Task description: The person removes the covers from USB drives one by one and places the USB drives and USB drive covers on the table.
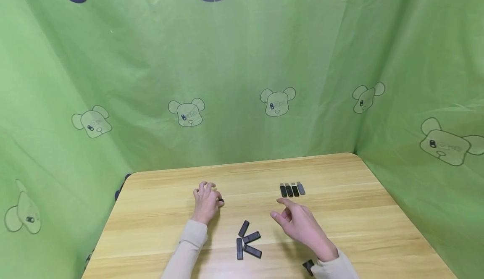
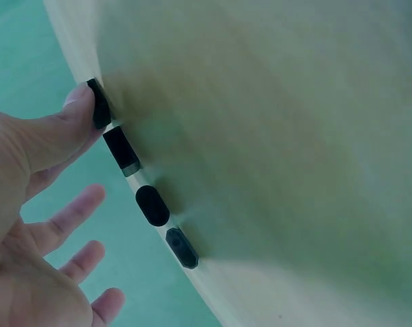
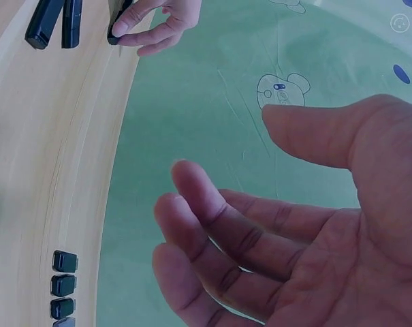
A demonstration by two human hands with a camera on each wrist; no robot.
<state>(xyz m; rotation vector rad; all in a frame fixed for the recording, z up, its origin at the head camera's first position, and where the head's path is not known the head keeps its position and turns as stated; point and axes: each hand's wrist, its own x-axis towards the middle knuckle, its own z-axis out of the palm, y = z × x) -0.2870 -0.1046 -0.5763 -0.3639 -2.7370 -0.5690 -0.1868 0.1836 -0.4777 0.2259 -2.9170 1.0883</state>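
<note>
My left hand (image 1: 207, 201) rests on the wooden table (image 1: 159, 211), and its fingertips pinch a small black stick (image 1: 221, 202). The right wrist view shows that left hand (image 3: 158, 20) curled on the dark stick (image 3: 114, 34). In the left wrist view my thumb (image 2: 62, 126) lies against a black piece (image 2: 99, 102). My right hand (image 1: 298, 224) hovers open and holds nothing, just in front of a neat row of black sticks (image 1: 292, 189). Its bare palm and relaxed fingers (image 3: 212, 231) fill the right wrist view. A loose cluster of black sticks (image 1: 247, 241) lies between my forearms.
Green cloth with bear prints (image 1: 277, 101) walls in the table at the back and on both sides. A small black item (image 1: 309, 266) sits by my right wrist. Bare wood stretches along the table's left and right sides.
</note>
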